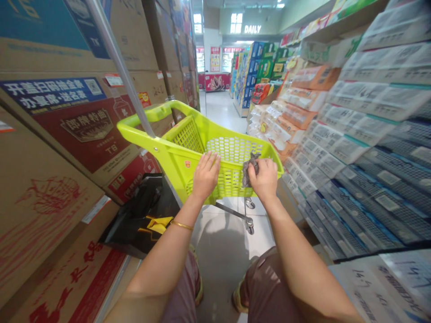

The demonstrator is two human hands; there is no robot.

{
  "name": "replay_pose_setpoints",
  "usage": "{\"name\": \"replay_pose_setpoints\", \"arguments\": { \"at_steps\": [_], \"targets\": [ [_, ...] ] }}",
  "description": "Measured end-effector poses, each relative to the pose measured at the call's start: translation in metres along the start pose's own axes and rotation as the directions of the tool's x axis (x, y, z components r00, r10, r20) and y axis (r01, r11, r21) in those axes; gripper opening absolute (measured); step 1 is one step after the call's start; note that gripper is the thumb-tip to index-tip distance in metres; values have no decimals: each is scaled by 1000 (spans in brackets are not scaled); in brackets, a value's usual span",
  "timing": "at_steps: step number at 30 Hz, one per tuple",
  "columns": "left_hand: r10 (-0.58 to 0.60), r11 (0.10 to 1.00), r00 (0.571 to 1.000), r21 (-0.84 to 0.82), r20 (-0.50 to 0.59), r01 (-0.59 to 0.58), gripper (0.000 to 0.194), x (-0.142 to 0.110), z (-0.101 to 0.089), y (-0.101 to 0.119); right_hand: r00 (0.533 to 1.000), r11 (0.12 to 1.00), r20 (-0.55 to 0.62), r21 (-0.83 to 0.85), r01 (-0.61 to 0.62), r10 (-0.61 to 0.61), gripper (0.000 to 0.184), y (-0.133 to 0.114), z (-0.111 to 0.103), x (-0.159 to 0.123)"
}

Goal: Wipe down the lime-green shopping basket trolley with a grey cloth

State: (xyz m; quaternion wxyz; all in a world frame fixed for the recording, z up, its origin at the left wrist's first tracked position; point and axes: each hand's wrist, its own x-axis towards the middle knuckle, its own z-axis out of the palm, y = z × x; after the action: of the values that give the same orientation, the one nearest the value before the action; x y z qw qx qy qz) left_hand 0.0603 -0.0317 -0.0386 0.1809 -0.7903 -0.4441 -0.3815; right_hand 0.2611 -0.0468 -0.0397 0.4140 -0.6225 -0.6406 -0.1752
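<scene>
A lime-green plastic shopping cart (168, 154) stands sideways in front of me, its handle end to the left. My left hand (206, 176) lies on the near rim of the basket, fingers stretched out and nothing held. Farther right along the same rim, my right hand (264, 178) grips a crumpled dark grey cloth (248, 170). The cloth hangs over the rim and rests against the basket wall. Part of the right fingers is hidden behind the hand and cloth. Through the lattice, the basket's pale floor shows.
Stacked cardboard cartons (129, 40) line the left side, with a black bag (134, 224) below them. Wrapped tissue packs (373, 101) are piled high on the right. A metal pole (119, 63) rises past the cart handle. The tiled aisle (217, 105) runs on beyond the cart.
</scene>
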Motion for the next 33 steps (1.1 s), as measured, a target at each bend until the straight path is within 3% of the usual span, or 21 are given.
{"name": "replay_pose_setpoints", "arguments": {
  "at_steps": [7,15,18,23,29,33],
  "targets": [
    [6,998,990,55,140,-14,24,-25,2,16,1000,997,-26,76,-2,4,24,-19,9,1],
    [-155,978,969,168,194,123,21,-28,22,18,975,968,111,186,171,-194,25,-71,19,-8],
    [-147,976,969,189,199,109,20,-27,31,15,967,967,141,170,189,-214,25,-67,22,-10],
    [-144,979,975,170,167,115,26,-21,43,8,964,970,145,137,202,-222,24,-36,23,-11],
    [-153,982,970,135,189,128,30,-18,50,7,983,970,-102,175,169,-153,23,-24,29,-11],
    [-138,985,972,128,192,115,30,-19,48,7,963,954,-123,155,257,-239,24,-32,44,-15]
  ]
}}
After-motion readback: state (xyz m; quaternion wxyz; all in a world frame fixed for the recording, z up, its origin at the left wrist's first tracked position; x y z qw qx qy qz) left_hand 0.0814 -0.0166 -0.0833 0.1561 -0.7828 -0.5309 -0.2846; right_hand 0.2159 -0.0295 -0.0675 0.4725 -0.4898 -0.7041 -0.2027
